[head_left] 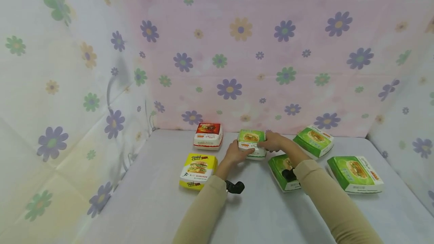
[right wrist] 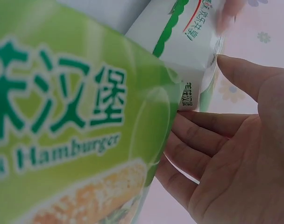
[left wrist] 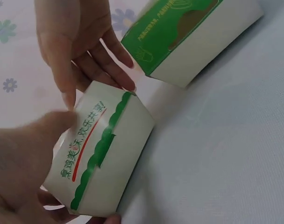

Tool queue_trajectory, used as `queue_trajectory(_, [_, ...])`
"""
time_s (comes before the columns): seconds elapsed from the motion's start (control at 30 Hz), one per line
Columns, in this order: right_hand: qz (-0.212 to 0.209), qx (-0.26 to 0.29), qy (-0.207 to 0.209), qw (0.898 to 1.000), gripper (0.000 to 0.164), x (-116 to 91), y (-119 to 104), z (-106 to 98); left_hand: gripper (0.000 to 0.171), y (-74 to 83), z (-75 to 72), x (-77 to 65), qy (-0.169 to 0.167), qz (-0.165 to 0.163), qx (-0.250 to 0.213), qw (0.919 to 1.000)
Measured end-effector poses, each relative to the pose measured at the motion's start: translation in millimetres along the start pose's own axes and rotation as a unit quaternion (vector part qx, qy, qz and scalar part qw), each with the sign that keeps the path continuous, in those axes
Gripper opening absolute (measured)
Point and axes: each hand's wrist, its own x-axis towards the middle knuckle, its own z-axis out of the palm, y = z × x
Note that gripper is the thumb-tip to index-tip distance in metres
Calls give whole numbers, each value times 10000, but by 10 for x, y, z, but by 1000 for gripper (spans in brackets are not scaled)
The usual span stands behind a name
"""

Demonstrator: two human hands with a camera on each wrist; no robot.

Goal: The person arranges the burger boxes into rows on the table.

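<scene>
A green-and-white burger box [head_left: 251, 137] sits near the back of the table, with a hand at each side of it. My left hand [head_left: 236, 153] grips its left side, thumb over the front top edge and fingers curled around the lower side, as the left wrist view shows. At the opposite end, my right hand [head_left: 273, 141] holds the box with the thumb at the upper edge and fingers along the side. In the right wrist view, another green burger box [right wrist: 76, 93] fills the left foreground and covers part of the held box [right wrist: 191, 46].
Left of the hands stand a red-and-white burger box [head_left: 208, 136] and a yellow-and-white one [head_left: 198, 171]. To the right are more green boxes: one at the back [head_left: 313, 141], one partly under my right forearm [head_left: 280, 172], one farther right [head_left: 355, 174]. Flowered cloth [head_left: 210, 48] walls the table.
</scene>
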Motion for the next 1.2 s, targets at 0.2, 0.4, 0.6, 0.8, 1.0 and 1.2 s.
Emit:
queue_trajectory(0.2, [-23, -23, -42, 10000, 35, -11, 14, 2, 81, -52, -49, -34, -319, 306, -398, 9982])
queue_trajectory(0.4, [-24, 43, -10, 10000, 33, -1, 22, -4, 76, -68, -36, -39, -281, 305, -259, 9988])
queue_trajectory(0.6, [43, 92, 88, 9999, 32, 18, 20, 25, 69, -64, 11, -63, -26, 453, 77, 9989])
queue_trajectory(0.8, [108, 44, 197, 9997, 35, 20, 3, 10, 65, -29, 36, -46, 133, 429, 119, 9989])
queue_trajectory(1.0, [318, 169, 374, 9987, 40, 25, -30, -31, 63, 29, 82, 43, 336, 476, -32, 9983])
queue_trajectory(1.2, [456, 450, 364, 9973, 43, 78, 15, -27, 65, 53, 113, 112, 452, 256, -8, 9986])
